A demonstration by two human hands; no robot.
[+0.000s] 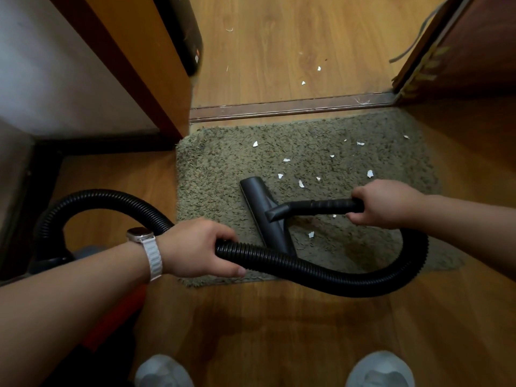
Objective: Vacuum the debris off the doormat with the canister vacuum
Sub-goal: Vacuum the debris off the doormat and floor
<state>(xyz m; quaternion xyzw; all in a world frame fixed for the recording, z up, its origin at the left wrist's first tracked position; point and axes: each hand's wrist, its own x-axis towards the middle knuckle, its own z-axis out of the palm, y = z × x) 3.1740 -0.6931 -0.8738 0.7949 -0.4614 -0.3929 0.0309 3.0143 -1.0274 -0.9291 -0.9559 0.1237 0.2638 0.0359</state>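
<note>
**Hands.** The left hand (195,248) is clamped around the black corrugated hose (321,270), fingers curled over the top and thumb beneath. The right hand (388,203) is clamped on the rigid wand (321,205) at its rear end.

**Equipment.** The floor nozzle (264,210) rests flat on the doormat (217,169), left of centre, with its long side running from the near edge towards the far edge. The hose arcs up from the canister vacuum (117,317), a red and grey body low at the left that the left forearm partly hides. It then crosses the mat's near part and loops round to the wand.

**Markings.** The wristwatch (141,236) is turned edge-on, so its face cannot be read.

**Debris.** White scraps (286,160) lie on the pile to the right of and beyond the nozzle. Two lie between nozzle and hose loop. More scraps (303,83) lie on the wooden floor (279,331) past the threshold strip (293,107).

**Edges and clearance.**
- The mat's far edge lies just beside the threshold strip.
- Its far left corner is near the door frame (156,65).
- The door (469,51) stands at the right.
- Open mat lies ahead and right of the nozzle.
- Two shoes (164,371) stand on the floor near the mat's near edge.
</note>
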